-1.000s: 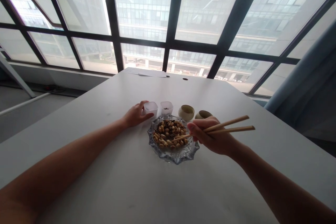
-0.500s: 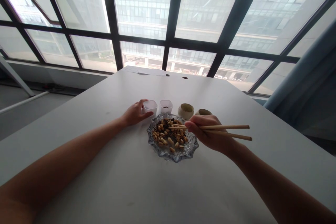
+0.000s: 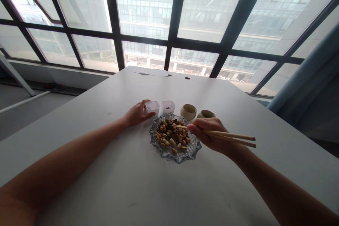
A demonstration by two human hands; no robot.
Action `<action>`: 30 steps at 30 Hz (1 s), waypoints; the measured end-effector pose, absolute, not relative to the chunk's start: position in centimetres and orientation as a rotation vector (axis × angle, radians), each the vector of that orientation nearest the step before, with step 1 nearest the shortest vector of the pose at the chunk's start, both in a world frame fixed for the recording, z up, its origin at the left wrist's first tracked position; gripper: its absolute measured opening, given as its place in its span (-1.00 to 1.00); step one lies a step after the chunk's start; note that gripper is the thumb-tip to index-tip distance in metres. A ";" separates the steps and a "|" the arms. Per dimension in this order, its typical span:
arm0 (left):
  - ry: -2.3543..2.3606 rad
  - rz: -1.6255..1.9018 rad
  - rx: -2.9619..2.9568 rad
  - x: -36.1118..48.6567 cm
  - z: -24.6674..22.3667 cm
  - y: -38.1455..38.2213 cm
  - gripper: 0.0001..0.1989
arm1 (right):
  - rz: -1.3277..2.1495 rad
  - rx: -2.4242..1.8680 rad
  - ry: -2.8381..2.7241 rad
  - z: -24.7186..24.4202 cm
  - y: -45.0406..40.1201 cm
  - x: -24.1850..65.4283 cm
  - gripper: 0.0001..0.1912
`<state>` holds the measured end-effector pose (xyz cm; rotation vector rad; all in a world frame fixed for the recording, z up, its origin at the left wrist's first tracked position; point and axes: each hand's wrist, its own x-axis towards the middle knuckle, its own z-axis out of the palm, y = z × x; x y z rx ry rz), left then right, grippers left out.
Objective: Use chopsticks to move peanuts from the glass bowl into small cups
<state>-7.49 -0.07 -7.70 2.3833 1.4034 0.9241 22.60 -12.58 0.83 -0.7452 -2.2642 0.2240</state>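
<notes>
The table (image 3: 159, 194) spreads wide on the near side of the glass bowl (image 3: 180, 158); two tubs (image 3: 168, 108) and two cups (image 3: 188, 113) line its far edge. Gripped in the right hand (image 3: 210, 126), the chopsticks (image 3: 231, 135) lie mostly crosswise, tips pointing left into the bowl among nuts (image 3: 165, 136), butts jutting right past the wrist. The left hand (image 3: 136, 114) clasps the left tub (image 3: 152, 107).

Right hand (image 3: 208, 126) is blocking lower part of rightmost cup (image 3: 206, 113); I'm finding dark specks (image 3: 168, 107) in right plastic tub (image 3: 169, 112) too small to ID.
</notes>
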 end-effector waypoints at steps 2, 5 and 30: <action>1.397 0.927 2.382 -7.5 -7.7 -0.1 -0.14 | 0.297 -0.774 -2.214 0.9 -12.5 22.8 -0.55; 1.398 0.925 2.378 -7.5 -7.7 -0.1 -0.15 | 0.458 -0.849 -2.097 0.8 -12.3 23.1 -0.55; 1.402 0.928 2.385 -7.6 -8.0 0.2 -0.17 | 1.045 -0.923 -1.022 0.2 -8.2 25.8 -0.54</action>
